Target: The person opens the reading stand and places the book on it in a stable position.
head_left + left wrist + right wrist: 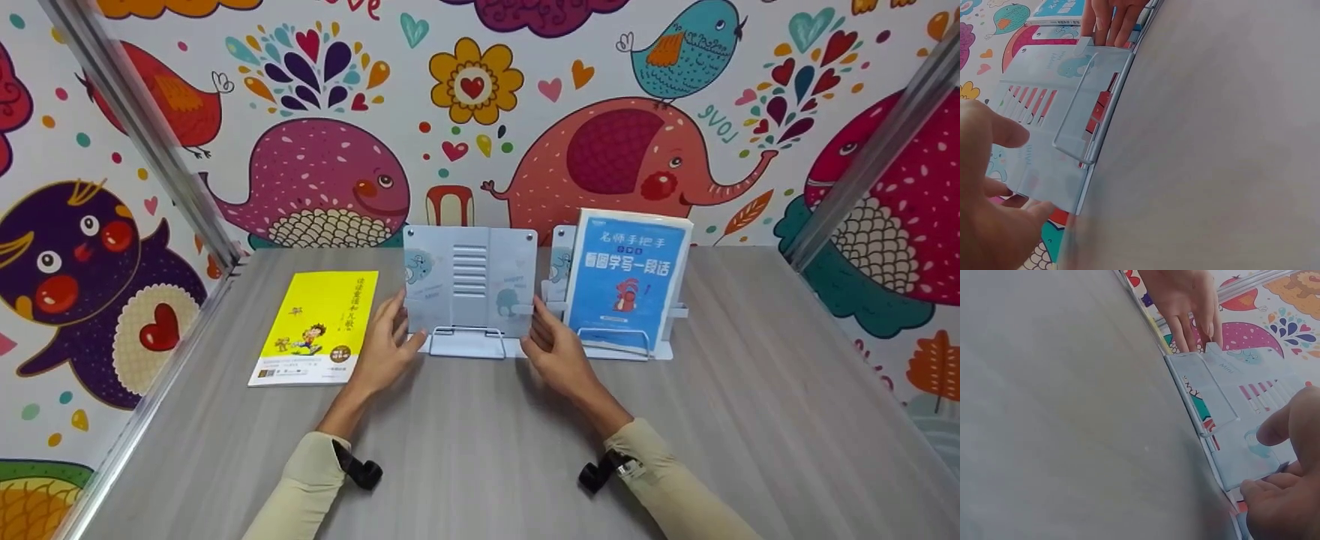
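Note:
A pale blue-grey metal book stand (471, 274) with slots, printed animals and a wire page holder (468, 343) stands upright in the middle of the table. My left hand (388, 341) holds its left edge; in the left wrist view the thumb (1008, 130) is in front of the panel and fingers are at its edge, partly hidden. At the right edge my right hand (559, 346) grips the stand likewise, its thumb (1275, 427) over the front in the right wrist view. No book rests on this stand.
Right of it, a second, similar stand (559, 259) bears a blue book (626, 281) behind its wire holder. A yellow book (319, 315) lies flat on the wood-grain table (480, 450) at the left. Cartoon-printed walls (442, 15) enclose the table's back and sides.

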`<state>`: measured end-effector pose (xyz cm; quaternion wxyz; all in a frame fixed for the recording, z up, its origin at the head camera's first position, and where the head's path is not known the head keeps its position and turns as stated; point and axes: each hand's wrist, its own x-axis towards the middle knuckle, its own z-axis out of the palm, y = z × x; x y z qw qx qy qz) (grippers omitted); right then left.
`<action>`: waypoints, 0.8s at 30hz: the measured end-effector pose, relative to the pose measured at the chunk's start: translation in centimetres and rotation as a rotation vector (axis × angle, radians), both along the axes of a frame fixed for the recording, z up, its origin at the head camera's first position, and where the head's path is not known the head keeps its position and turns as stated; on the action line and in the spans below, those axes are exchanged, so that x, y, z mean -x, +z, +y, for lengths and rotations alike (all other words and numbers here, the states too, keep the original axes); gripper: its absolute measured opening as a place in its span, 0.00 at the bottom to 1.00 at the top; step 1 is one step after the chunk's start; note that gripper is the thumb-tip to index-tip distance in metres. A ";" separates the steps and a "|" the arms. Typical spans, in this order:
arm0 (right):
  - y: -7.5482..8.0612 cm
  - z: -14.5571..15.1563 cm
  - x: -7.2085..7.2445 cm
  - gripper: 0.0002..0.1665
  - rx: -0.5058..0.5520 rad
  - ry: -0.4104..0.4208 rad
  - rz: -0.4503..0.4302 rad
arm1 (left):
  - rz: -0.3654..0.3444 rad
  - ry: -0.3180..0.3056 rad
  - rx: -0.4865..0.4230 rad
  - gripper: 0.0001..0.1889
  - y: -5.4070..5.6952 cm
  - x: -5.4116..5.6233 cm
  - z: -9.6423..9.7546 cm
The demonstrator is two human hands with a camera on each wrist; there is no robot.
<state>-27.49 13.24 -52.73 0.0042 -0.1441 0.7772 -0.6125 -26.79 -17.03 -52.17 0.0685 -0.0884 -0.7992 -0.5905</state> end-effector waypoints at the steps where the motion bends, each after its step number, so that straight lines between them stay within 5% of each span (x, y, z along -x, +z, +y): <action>1: 0.1 0.0 -0.1 0.47 0.000 -0.003 -0.001 | -0.003 0.007 0.013 0.43 0.1 0.0 0.0; 8: 0.8 -1.4 -1.5 0.46 -0.032 -0.072 0.059 | 0.011 0.097 0.130 0.38 1.7 -0.3 -1.4; 17: 2.1 -5.0 -3.9 0.45 -0.088 -0.120 0.273 | -0.026 0.288 0.202 0.31 2.3 -0.7 -7.0; 24: 1.5 -8.2 -4.7 0.43 -0.023 0.049 0.315 | -0.054 0.437 0.285 0.29 1.9 -1.4 -10.4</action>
